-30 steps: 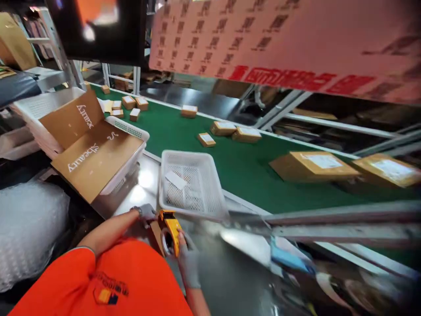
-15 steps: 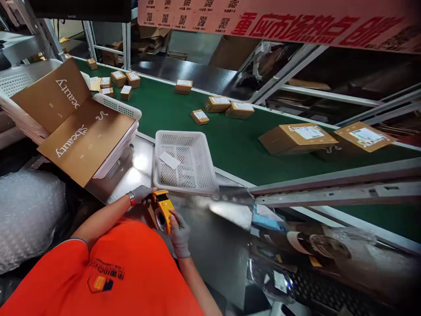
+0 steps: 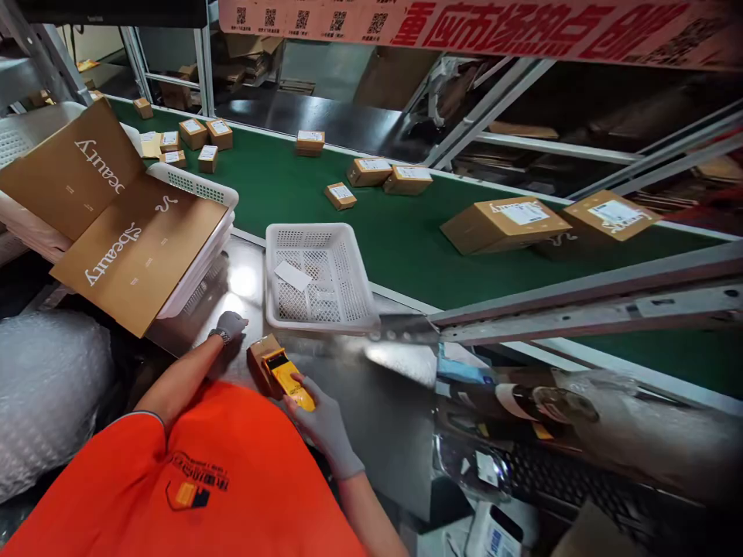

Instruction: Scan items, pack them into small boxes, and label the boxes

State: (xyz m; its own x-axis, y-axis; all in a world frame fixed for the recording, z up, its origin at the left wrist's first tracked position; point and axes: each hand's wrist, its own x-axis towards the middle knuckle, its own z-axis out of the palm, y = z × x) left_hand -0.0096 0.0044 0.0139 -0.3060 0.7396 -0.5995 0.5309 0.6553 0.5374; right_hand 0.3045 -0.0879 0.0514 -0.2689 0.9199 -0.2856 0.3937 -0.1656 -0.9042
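My right hand [image 3: 322,414], in a grey glove, is closed round a yellow tape dispenser [image 3: 292,384]. The dispenser lies against a small brown cardboard box [image 3: 260,360] on the metal worktable [image 3: 371,418], near my body. My left hand [image 3: 233,325], also gloved, is apart from the box, to its upper left over the table. Its fingers are curled in; whether anything is inside them is hidden. Beyond the box stands a white plastic basket [image 3: 363,298] with a white slip of paper [image 3: 292,275] in it.
A green conveyor belt [image 3: 400,240] carries several labelled cartons [image 3: 505,224]. At left, an opened flat carton [image 3: 139,247] leans on stacked white baskets [image 3: 194,179], above bubble wrap [image 3: 52,394]. A keyboard [image 3: 574,495] and plastic-wrapped items sit at right. A metal rail [image 3: 592,309] crosses there.
My left hand has come away from the box and dispenser, moving left and up. My right hand has turned the dispenser, so the small box shows more. The whole view has shifted slightly.
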